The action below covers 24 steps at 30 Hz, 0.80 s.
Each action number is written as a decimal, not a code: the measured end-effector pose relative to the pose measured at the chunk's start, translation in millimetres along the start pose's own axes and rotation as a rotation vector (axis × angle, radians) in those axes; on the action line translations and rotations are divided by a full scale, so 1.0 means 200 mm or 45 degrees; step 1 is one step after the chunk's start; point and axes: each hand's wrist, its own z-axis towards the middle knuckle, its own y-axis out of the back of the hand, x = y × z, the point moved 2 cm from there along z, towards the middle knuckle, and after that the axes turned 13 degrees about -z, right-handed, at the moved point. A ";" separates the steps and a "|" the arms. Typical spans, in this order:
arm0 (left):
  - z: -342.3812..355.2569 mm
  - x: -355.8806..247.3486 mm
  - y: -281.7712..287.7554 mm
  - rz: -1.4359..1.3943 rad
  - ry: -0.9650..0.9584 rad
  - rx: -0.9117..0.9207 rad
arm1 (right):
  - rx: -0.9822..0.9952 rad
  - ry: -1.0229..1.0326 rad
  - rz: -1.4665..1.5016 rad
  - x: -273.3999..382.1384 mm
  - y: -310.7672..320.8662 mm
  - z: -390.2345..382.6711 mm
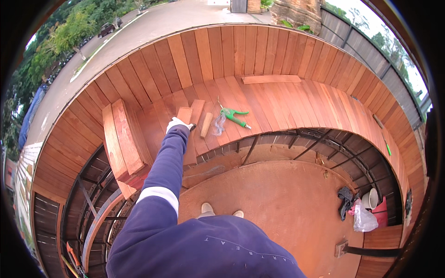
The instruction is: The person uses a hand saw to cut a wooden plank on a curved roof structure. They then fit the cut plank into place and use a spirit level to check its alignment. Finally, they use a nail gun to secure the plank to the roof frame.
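My left hand (178,123), in a white glove with some dark at its edge, reaches forward onto the curved wooden bench (273,109) and is closed on the lower end of a short board (184,114). Just right of it lie a longer narrow board (197,111) and a small wooden offcut (206,125). Further right is a green caulking-gun-like tool (234,116), with clear crumpled plastic (219,124) beside it. My right hand is not in view.
Stacked boards (123,139) rest at the left. A loose strip (271,79) lies along the backrest (250,46). The curved metal frame (250,150) runs under the bench. Bags (364,217) and a white bucket (369,198) sit lower right. A road (111,41) runs beyond.
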 end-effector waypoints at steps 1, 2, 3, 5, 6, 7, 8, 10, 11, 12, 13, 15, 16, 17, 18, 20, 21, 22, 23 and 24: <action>0.00 0.01 0.03 0.002 -0.005 -0.003 | 0.010 0.025 -0.062 0.01 0.05 0.05; -0.03 0.03 0.03 -0.005 -0.018 -0.073 | 0.029 0.047 -0.127 0.01 0.08 0.09; -0.09 0.02 0.05 -0.036 -0.050 -0.114 | 0.038 0.068 -0.183 0.03 0.13 0.15; -0.35 -0.04 0.14 -0.170 -0.211 -0.109 | 0.065 0.099 -0.319 0.05 0.22 0.25; -0.52 -0.04 0.18 -0.204 -0.330 -0.061 | 0.083 0.122 -0.401 0.06 0.26 0.30; -0.69 -0.02 0.22 -0.235 -0.453 -0.017 | 0.100 0.150 -0.482 0.09 0.30 0.36; -0.84 0.06 0.22 -0.279 -0.642 0.009 | 0.113 0.184 -0.562 0.12 0.34 0.41; -1.17 0.21 0.24 -0.358 -0.958 0.127 | 0.137 0.252 -0.739 0.17 0.41 0.51; -1.33 0.26 0.26 -0.400 -1.089 0.221 | 0.149 0.287 -0.822 0.20 0.44 0.55; -1.46 0.33 0.28 -0.314 -1.055 0.291 | 0.159 0.326 -0.906 0.24 0.47 0.60; -1.55 0.42 0.29 -0.227 -1.015 0.361 | 0.167 0.376 -0.997 0.28 0.49 0.64; -1.66 0.66 0.33 -0.120 -1.018 0.411 | 0.181 0.518 -1.181 0.40 0.49 0.70; -1.70 0.80 0.36 -0.104 -0.919 0.404 | 0.179 0.605 -1.302 0.45 0.50 0.72; -1.69 0.97 0.37 -0.062 -0.865 0.331 | 0.162 0.697 -1.383 0.52 0.51 0.73; -1.70 1.08 0.41 -0.003 -0.783 0.269 | 0.165 0.820 -1.365 0.57 0.49 0.76; -1.67 1.32 0.54 0.059 -0.639 0.149 | 0.135 0.758 -1.167 0.62 0.43 0.83; -1.64 1.45 0.60 0.085 -0.578 0.081 | 0.098 0.591 -0.976 0.64 0.38 0.87; -1.64 1.59 0.68 0.137 -0.485 0.021 | 0.060 0.557 -0.926 0.71 0.35 0.86; -1.61 1.70 0.76 0.199 -0.425 -0.027 | 0.084 0.649 -0.944 0.76 0.30 0.85; -1.59 1.85 0.84 0.233 -0.363 -0.093 | 0.101 0.739 -0.971 0.82 0.29 0.84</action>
